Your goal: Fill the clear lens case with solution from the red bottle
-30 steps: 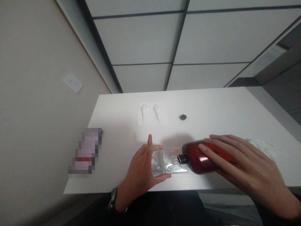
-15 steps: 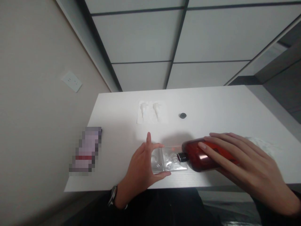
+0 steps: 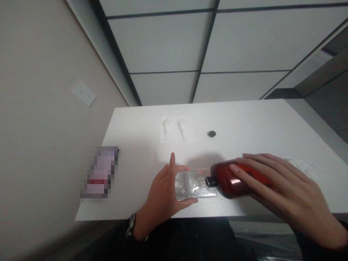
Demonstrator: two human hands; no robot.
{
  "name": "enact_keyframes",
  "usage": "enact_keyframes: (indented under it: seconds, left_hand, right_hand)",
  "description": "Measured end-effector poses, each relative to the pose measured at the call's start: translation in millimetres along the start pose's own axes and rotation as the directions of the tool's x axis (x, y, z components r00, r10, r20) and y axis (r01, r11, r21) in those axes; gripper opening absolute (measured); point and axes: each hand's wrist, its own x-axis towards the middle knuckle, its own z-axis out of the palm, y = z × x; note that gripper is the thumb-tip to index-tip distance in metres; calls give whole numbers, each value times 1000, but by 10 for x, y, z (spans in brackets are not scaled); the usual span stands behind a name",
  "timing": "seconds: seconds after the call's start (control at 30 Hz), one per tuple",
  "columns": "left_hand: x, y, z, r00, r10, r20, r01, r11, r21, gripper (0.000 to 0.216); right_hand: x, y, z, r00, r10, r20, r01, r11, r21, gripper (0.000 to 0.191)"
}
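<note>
My right hand is wrapped round a reddish-brown bottle, tipped onto its side with its uncapped black neck pointing left. The bottle's mouth is over the right part of a clear plastic tray on the table. Whether liquid runs out of it I cannot make out. My left hand holds the tray's left part between thumb and fingers, one at its far edge and one at its near edge, with the index finger raised. Round, clear shapes show in the tray's two sections.
Beyond the tray, two whitish nozzle-like pieces lie on a white sheet. A small dark cap sits to their right. A blurred-out phone-like object lies at the left edge; crumpled clear plastic is behind my right hand.
</note>
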Motion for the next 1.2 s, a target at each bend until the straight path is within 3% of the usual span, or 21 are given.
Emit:
enact_keyframes:
  seconds: [0.23, 0.53, 0.73, 0.83, 1.2]
  left_hand:
    - [-8, -4, 6, 1000, -2, 5, 2, 1000, 8, 154]
    - [4, 9, 11, 1000, -5, 1, 5, 1000, 6, 172]
    - [-8, 4, 16, 1000, -7, 8, 7, 1000, 6, 170]
    - [-8, -7, 18, 1000, -10, 12, 10, 1000, -6, 166]
    - [23, -6, 2, 1000, 7, 19, -7, 1000, -5, 166]
  right_hand:
    - [-6, -2, 5, 1000, 6, 1, -6, 1000, -11, 54]
    - [-14, 1, -11, 1000, -2, 5, 2, 1000, -11, 76]
    - [22, -6, -18, 1000, -11, -8, 11, 1000, -24, 53]
    - [23, -9, -25, 1000, -8, -9, 8, 1000, -22, 52]
    - [-29, 2, -5, 999, 41, 4, -41, 999, -18, 79]
